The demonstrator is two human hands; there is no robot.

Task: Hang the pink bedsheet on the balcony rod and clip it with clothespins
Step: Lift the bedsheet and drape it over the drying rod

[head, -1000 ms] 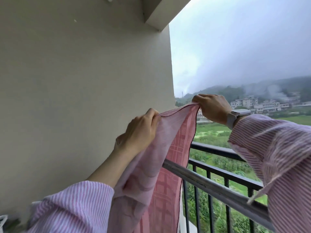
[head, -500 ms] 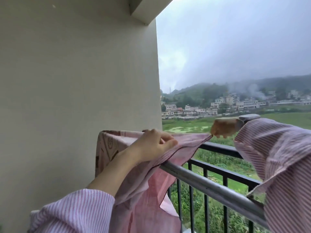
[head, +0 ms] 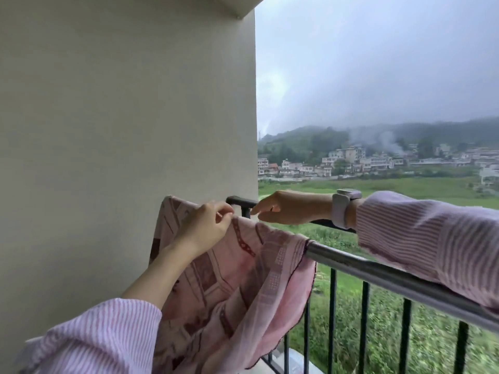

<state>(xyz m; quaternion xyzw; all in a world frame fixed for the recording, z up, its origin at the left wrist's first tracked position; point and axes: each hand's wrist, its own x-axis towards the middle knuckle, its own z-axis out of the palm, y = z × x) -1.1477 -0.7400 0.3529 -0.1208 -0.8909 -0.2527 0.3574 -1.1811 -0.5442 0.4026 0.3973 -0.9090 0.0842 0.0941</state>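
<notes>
The pink patterned bedsheet [head: 243, 282] is draped over the left end of the shiny metal balcony rod [head: 378, 271], bunched near the wall and hanging down on the near side. My left hand [head: 208, 225] pinches the sheet's top edge at the rod. My right hand [head: 291, 209], with a pale watch on the wrist, hovers just beyond the rod over the black railing with its fingers loosely apart, holding nothing. No clothespins are in sight.
A cream wall [head: 121, 130] stands close on the left, touching the sheet's far end. A black railing [head: 334, 306] with vertical bars runs below and behind the rod. Beyond lie green fields and distant buildings.
The sheet has come down from being held up in the air onto the rod. My right hand has let go of its corner and my left hand now pinches the top edge.
</notes>
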